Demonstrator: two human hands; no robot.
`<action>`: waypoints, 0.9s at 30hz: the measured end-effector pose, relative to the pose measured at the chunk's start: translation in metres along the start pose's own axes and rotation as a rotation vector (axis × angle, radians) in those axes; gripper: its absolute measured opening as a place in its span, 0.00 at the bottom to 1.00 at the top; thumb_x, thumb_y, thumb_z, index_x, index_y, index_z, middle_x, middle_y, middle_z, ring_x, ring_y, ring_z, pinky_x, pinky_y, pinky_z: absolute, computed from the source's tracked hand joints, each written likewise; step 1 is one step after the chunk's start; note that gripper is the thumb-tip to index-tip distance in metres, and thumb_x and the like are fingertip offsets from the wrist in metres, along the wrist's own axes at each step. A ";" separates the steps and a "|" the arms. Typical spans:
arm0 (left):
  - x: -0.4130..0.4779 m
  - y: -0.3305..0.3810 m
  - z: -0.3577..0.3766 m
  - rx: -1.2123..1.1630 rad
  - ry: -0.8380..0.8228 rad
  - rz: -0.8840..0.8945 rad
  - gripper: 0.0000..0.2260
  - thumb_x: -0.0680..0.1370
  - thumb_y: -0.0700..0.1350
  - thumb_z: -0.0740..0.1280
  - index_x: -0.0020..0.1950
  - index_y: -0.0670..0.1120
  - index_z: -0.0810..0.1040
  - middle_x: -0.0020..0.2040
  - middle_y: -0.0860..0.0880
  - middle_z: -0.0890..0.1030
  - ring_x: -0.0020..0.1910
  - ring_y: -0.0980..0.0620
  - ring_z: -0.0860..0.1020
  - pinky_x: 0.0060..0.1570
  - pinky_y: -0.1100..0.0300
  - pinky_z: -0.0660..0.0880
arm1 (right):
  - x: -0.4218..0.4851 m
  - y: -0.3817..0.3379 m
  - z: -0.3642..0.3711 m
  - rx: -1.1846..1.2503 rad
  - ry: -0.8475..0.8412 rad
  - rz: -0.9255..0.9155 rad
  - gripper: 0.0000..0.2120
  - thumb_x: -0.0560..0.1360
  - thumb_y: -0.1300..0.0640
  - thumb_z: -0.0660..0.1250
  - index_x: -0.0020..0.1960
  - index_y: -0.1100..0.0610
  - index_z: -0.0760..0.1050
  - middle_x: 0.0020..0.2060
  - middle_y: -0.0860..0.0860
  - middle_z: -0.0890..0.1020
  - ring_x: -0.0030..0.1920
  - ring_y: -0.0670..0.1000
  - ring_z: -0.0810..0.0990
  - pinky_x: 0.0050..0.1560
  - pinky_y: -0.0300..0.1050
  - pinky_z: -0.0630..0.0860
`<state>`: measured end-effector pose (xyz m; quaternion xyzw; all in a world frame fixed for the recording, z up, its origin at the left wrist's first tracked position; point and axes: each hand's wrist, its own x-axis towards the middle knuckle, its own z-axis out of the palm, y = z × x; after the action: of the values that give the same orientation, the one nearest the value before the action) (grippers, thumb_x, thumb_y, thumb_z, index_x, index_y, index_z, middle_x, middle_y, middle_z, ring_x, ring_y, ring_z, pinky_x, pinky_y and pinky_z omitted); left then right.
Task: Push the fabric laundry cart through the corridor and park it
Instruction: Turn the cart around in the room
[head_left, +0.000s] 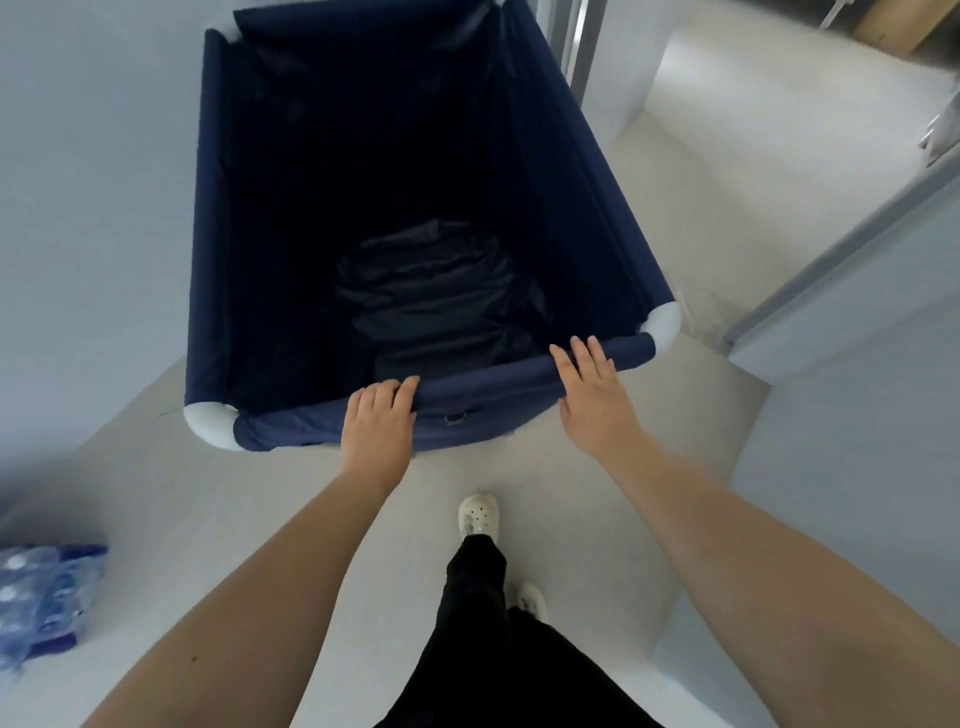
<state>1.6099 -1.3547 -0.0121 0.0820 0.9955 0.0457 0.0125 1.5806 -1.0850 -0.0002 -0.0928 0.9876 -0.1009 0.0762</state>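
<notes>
We hold the navy fabric laundry cart (395, 218) directly ahead, its long axis running away from us, left hand (376, 418) curled over the near rail, right hand (592, 395) resting flat, fingers extended.

- Under you runs a pale grey, smooth floor (208, 499), bending right past a wall corner.
- The navy fabric laundry cart (582, 171) with white rounded corner caps stands on it, against the left wall.
- Your white perforated clogs (479, 514) tread it.
- A blue plastic-wrapped bottle pack (41, 597) lies lower left.
</notes>
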 end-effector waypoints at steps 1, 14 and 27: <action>-0.010 -0.001 0.002 0.004 0.007 0.022 0.20 0.78 0.43 0.62 0.69 0.41 0.66 0.58 0.41 0.76 0.56 0.42 0.73 0.62 0.48 0.65 | -0.012 -0.002 0.003 -0.008 -0.007 0.005 0.31 0.77 0.61 0.60 0.75 0.56 0.49 0.75 0.58 0.54 0.75 0.60 0.47 0.74 0.58 0.53; -0.121 -0.015 -0.002 0.031 0.005 0.285 0.25 0.70 0.47 0.72 0.66 0.45 0.72 0.51 0.47 0.80 0.48 0.46 0.78 0.51 0.50 0.75 | -0.145 -0.050 0.026 -0.048 -0.014 0.221 0.29 0.78 0.58 0.59 0.75 0.53 0.51 0.76 0.57 0.55 0.75 0.59 0.49 0.74 0.57 0.52; -0.209 -0.068 -0.006 -0.031 0.033 0.175 0.19 0.69 0.46 0.74 0.57 0.43 0.77 0.46 0.46 0.80 0.44 0.44 0.78 0.50 0.48 0.76 | -0.222 -0.091 0.060 -0.217 0.079 0.265 0.32 0.47 0.73 0.75 0.50 0.64 0.76 0.46 0.63 0.80 0.51 0.66 0.79 0.57 0.71 0.70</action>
<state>1.8049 -1.4563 -0.0087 0.1675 0.9838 0.0636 -0.0065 1.8217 -1.1401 -0.0100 0.0345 0.9985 0.0138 0.0397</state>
